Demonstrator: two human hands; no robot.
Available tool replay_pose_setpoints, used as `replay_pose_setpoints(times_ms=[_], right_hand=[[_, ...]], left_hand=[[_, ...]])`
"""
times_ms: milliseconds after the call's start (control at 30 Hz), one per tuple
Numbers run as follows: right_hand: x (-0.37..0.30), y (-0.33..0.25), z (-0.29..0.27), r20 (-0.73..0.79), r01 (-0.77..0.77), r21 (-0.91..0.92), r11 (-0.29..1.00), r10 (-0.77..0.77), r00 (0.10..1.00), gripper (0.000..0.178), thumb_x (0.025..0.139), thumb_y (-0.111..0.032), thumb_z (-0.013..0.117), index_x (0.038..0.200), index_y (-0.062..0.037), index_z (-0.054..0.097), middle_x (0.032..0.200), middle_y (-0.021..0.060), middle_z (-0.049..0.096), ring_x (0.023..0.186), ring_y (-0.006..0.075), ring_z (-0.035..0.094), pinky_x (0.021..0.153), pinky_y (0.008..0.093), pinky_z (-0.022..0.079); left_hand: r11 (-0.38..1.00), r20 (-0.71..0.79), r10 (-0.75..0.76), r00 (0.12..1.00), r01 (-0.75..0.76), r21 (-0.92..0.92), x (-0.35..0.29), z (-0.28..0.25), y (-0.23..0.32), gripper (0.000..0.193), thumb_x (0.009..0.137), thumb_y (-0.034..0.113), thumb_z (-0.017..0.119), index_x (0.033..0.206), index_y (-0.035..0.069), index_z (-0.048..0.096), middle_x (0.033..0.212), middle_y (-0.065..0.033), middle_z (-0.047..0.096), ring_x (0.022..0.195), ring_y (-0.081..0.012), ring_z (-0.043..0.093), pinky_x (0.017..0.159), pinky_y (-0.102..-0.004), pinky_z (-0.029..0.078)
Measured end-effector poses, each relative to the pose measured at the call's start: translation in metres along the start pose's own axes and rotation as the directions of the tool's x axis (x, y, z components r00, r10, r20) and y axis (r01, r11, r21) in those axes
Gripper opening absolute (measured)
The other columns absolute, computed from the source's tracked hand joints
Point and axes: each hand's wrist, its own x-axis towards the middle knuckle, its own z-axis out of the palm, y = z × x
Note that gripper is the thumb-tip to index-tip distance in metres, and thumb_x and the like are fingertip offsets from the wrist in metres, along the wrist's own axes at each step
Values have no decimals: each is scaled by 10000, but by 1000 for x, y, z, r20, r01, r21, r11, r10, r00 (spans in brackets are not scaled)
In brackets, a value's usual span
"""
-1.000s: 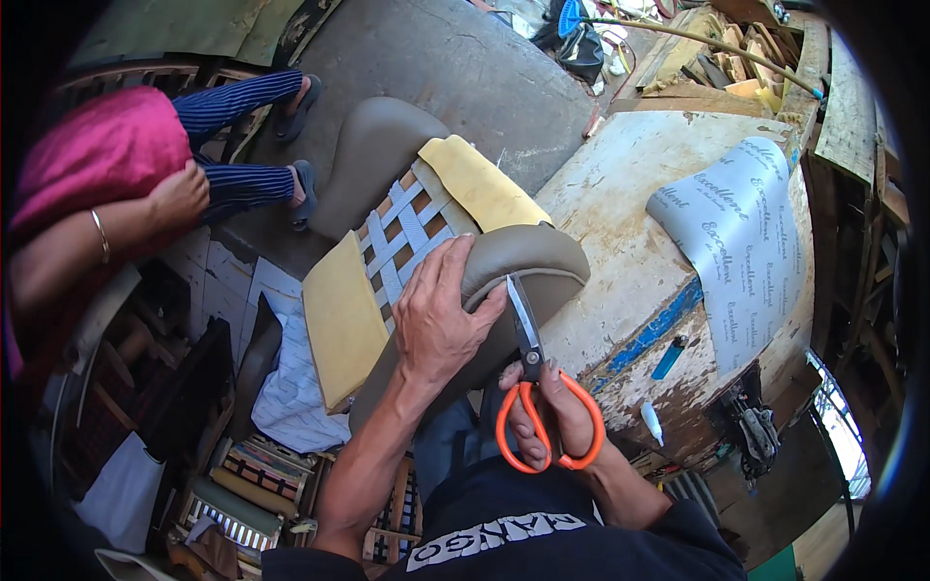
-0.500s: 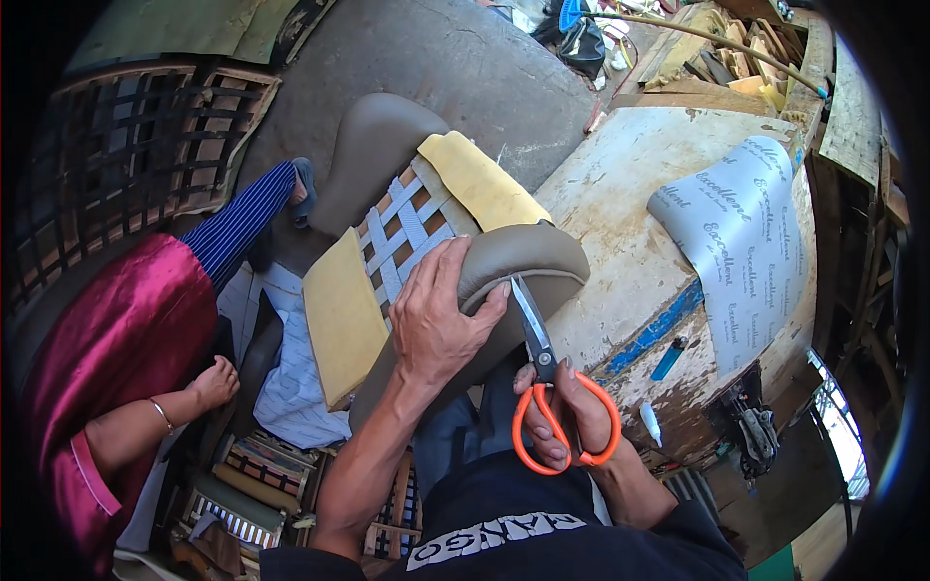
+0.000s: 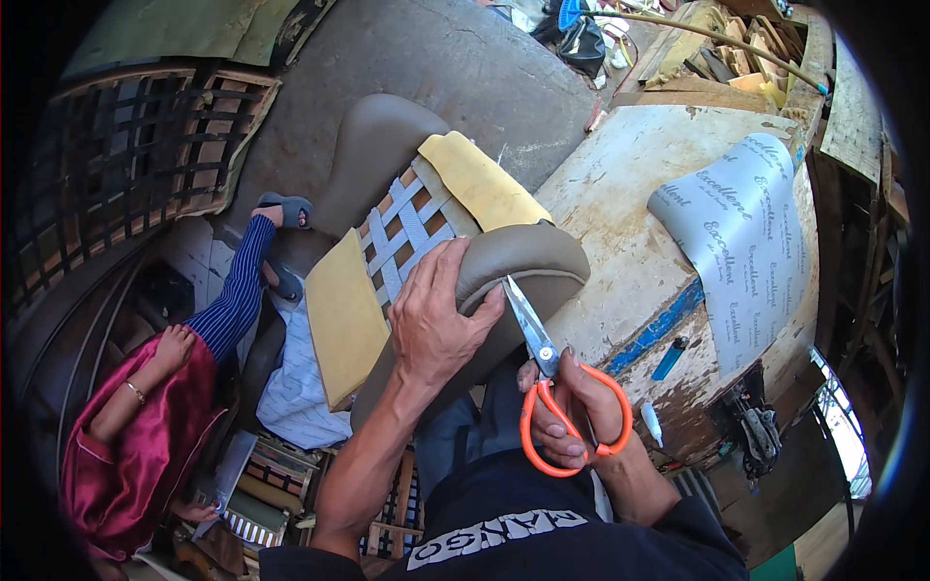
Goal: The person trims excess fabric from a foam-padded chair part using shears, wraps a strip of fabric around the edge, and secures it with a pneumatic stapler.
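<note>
Single head-worn fisheye, looking steeply down, close over seat frame (image 3: 455, 261) at workbench (image 3: 659, 223).

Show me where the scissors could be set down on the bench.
The bench is bare between the seat and the printed sheet, up to its far edge. Its near corner is crowded: a blue marker and a small white bottle. The right hand holds the scissors; the left hand presses the seat.
</note>
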Motion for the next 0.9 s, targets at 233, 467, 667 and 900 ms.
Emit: replay_pose_setpoints(times_ms=[233, 467, 667, 900], right_hand=[[-1, 2, 0, -33, -9, 10, 1000, 9, 999, 595, 1112, -544, 291, 1229, -8, 519, 655, 47, 492, 406, 117, 442, 337, 249, 390], [2, 1, -3, -7, 2, -9, 1000, -2, 1000, 586, 1115, -535, 292, 1223, -7, 523, 649, 47, 488, 405, 124, 450, 341, 244, 389], [4, 1, -2, -14, 2, -9, 1000, -3, 1000, 584, 1116, -537, 280, 1224, -19, 528, 650, 44, 494, 405, 119, 460, 350, 245, 397], [23, 34, -13, -169, 128, -605, 786, -284, 944, 399, 1119, -423, 434, 1215, -53, 546, 643, 19, 493, 427, 107, 475, 392, 247, 400]], left_hand=[[1000, -5, 3, 1000, -3, 9, -1, 0, -1, 584, 787, 217, 815, 1305, 32, 617, 1216, -173, 689, 1076, -366, 701, 902, -434, 577], [1000, -8, 11, 1000, -11, 13, 0, 0, -1, 580, 790, 221, 813, 1303, 36, 615, 1209, -172, 689, 1070, -368, 702, 895, -435, 579], [1000, 2, 1, 1000, -1, 5, 0, -1, 1, 577, 793, 222, 811, 1303, 37, 615, 1204, -173, 689, 1065, -368, 703, 894, -434, 580], [1000, 7, 6, 1000, -6, 5, 0, -1, -2, 595, 792, 235, 819, 1313, 35, 612, 1208, -176, 689, 1068, -367, 703, 898, -433, 578]])
